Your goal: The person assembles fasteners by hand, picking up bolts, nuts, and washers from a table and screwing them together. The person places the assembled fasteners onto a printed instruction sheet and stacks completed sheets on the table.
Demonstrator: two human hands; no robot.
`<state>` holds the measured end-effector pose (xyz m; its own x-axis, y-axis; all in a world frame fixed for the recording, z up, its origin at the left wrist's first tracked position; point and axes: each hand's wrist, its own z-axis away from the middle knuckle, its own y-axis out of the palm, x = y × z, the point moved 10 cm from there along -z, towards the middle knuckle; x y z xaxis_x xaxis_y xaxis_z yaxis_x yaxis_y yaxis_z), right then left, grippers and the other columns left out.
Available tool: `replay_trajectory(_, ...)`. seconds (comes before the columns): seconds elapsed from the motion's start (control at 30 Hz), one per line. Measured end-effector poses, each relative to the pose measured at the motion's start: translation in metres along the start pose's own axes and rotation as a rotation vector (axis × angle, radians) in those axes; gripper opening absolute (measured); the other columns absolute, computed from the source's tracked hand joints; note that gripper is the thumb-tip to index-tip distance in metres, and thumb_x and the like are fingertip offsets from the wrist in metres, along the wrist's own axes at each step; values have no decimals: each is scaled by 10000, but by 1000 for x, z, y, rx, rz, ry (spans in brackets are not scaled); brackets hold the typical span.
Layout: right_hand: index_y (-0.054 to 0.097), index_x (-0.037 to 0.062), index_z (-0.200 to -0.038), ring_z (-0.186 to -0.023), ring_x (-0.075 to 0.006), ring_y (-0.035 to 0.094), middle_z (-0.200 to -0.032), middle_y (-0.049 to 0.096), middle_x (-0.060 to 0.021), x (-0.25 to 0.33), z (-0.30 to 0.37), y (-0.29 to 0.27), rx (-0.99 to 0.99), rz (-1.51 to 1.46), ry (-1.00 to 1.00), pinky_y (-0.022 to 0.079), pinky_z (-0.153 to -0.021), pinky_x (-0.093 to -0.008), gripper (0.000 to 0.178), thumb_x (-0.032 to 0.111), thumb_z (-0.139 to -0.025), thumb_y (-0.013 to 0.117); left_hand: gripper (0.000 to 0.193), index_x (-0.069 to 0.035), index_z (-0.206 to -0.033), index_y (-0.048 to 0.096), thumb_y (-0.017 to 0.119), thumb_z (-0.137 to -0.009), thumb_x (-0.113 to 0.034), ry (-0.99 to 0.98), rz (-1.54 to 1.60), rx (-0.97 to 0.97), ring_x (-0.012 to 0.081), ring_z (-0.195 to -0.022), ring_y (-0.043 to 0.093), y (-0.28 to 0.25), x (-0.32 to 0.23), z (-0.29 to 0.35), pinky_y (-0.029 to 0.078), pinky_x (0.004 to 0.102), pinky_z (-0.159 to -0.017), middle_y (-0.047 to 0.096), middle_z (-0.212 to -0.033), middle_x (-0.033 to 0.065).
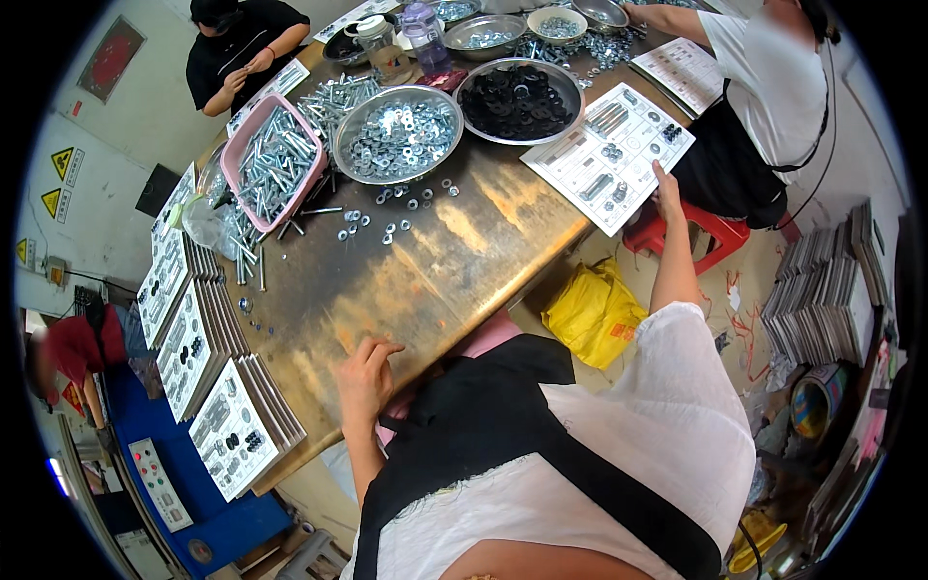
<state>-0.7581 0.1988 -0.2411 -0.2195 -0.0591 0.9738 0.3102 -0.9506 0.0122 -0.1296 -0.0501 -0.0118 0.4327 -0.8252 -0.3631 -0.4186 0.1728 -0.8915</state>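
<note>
My right hand [667,196] grips the right edge of a flat white card [611,155] printed with pictures of hardware. The card lies over the table's right edge. My left hand [365,379] rests near the table's front edge, fingers loosely bent and apart, holding nothing. Beyond it, loose washers and nuts [390,228] are scattered on the worn brown table [329,290]. A steel bowl of silvery washers [398,135] stands farther back, beside a steel bowl of black pieces [520,99]. To their left, a pink basin [274,162] holds long bolts.
Stacked printed cards [235,425] line the table's left edge. A co-worker in black [237,53] sits across; another in white [773,87] is at right. Between us are a red stool [710,235] and yellow bag [593,311]. Jars [384,50] and more bowls stand behind.
</note>
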Motion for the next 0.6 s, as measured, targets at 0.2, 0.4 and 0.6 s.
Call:
replay_trajectory(0.2, 630, 87, -881, -419, -48, 370, -590, 515, 50, -16, 60, 25, 17, -57, -22, 264, -393, -219, 377, 462, -920, 623, 225, -94, -950, 691, 587, -788, 22, -94, 289, 100, 219, -708, 650, 32, 1, 23, 505, 306, -626, 652, -905, 63)
replay_trajectory(0.4, 632, 15, -1014, -408, -40, 381, -644, 576, 27, -51, 134, 65, 15, -148, -133, 251, -362, -218, 371, 380, -966, 588, 279, -57, -1237, 612, 524, -990, -154, -241, 881, 583, 127, -695, 614, 137, -35, 23, 495, 264, -669, 667, -895, 58)
replay_trajectory(0.6, 602, 3, -807, -427, -103, 453, -602, 542, -19, -58, 260, 144, 51, 7, 49, 375, -391, -243, 480, 462, -947, 600, 370, -2, -1253, 559, 413, -1052, -276, -488, 1214, 779, 109, -716, 601, 199, -28, 66, 501, 232, -662, 659, -944, 82)
